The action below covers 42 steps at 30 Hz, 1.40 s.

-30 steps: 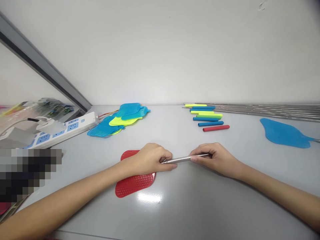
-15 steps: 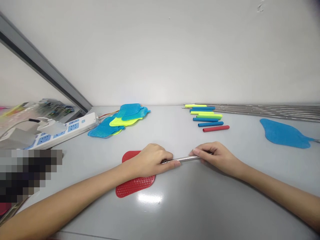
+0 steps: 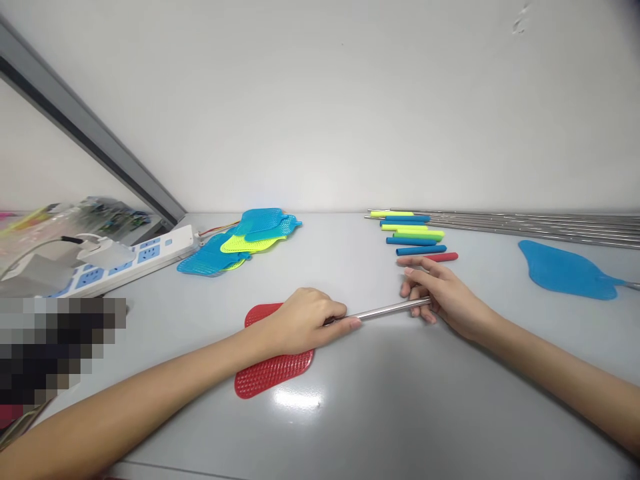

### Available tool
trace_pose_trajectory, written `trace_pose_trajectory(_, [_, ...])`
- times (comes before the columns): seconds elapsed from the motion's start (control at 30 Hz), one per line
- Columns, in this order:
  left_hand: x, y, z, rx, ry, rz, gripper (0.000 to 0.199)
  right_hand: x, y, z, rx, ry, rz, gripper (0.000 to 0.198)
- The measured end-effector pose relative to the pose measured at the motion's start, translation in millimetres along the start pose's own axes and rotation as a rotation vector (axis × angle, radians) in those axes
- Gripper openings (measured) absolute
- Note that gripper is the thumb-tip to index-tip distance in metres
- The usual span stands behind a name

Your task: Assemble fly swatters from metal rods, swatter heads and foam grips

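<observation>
My left hand is closed around the point where a red fly swatter head meets a slim metal rod. The swatter head lies partly hidden under that hand and wrist. To the right, my right hand has its fingers spread and loosely curved at the rod's far end. The rod passes across its lower fingers without a visible grip. Its index finger stretches close to a red handle sleeve, which it partly covers. Whether finger and sleeve touch, I cannot tell.
Blue and yellow handle sleeves lie in a row behind my right hand. Several metal rods run along the wall. A blue swatter head rests at right. More swatter heads are piled back left, beside a power strip.
My right hand has loosened from the rod, with its fingers spreading and its index finger stretching toward the red sleeve. The left hand keeps its hold.
</observation>
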State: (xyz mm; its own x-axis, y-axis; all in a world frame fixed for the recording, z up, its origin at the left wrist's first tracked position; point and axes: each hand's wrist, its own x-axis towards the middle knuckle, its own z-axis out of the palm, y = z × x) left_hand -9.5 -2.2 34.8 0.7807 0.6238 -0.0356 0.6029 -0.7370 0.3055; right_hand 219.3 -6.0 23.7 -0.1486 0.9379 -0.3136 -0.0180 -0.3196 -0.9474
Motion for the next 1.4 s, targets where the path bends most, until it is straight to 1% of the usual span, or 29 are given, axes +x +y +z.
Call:
trace_pose_trajectory(0.2, [0,0,1,0.024,-0.003,0.005,0.045,1,1,-1,0.036,0.056,-0.055,0.039])
trace_pose_trajectory(0.27, [0,-1,1,0.034,-0.004,0.011,0.044,1,2,-2,0.04,0.056,-0.023,0.038])
trace_pose_trajectory(0.33, [-1,-1,2,0.042,0.001,0.017,0.044,1,1,-3,0.016,0.015,0.023,0.036])
trace_pose_trajectory(0.43, [-1,-1,2,0.05,0.012,0.025,0.045,2,0,-6,-0.035,-0.042,0.065,0.039])
trace_pose_trajectory(0.5, [-2,-1,2,0.052,0.015,0.027,0.045,3,-2,-10,-0.065,-0.033,0.081,0.041])
trace_pose_trajectory(0.57, [-3,0,3,0.051,0.019,0.029,0.046,5,-3,-16,-0.129,-0.006,0.098,0.041])
trace_pose_trajectory(0.67, [-3,-1,3,0.041,0.028,0.037,0.046,10,-3,-27,-0.297,0.06,0.147,0.039])
trace_pose_trajectory(0.77, [-4,-2,3,0.027,0.031,0.043,0.045,13,-3,-34,-0.389,0.027,0.149,0.037])
trace_pose_trajectory(0.83, [-4,-3,2,0.015,0.034,0.045,0.045,13,-2,-35,-0.369,-0.001,0.126,0.036])
trace_pose_trajectory(0.93, [-4,-3,1,0.001,0.028,0.043,0.044,12,-1,-31,-0.265,-0.015,0.064,0.03])
trace_pose_trajectory(1.07, [-3,-4,0,0.013,0.012,0.031,0.043,12,0,-26,-0.128,0.037,-0.073,0.024])
trace_pose_trajectory(1.2, [-1,-2,-2,0.003,-0.003,0.017,0.042,11,2,-22,-0.013,0.073,-0.169,0.02])
trace_pose_trajectory(1.33, [0,-1,-3,-0.013,-0.028,-0.012,0.042,7,5,-13,0.058,0.169,-0.318,0.019])
trace_pose_trajectory(1.4, [0,-1,-4,-0.017,-0.033,-0.021,0.041,5,6,-8,0.072,0.199,-0.368,0.02])
